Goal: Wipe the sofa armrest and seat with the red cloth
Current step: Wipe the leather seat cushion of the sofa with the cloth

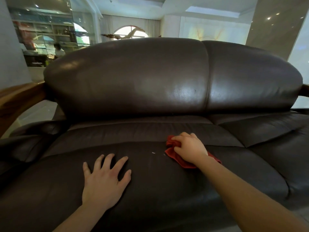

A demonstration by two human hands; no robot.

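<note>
The red cloth (175, 155) is bunched on the dark leather seat cushion (150, 190) and gripped by the right hand (190, 149). The left hand (105, 180) is laid flat, fingers spread, on the same cushion.

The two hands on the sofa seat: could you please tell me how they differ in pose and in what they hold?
The left hand lies flat and splayed, holding nothing; the right hand curls round the red cloth. The left hand is nearer the front of the seat cushion; the right hand reaches farther back. Both rest on that cushion.
</note>
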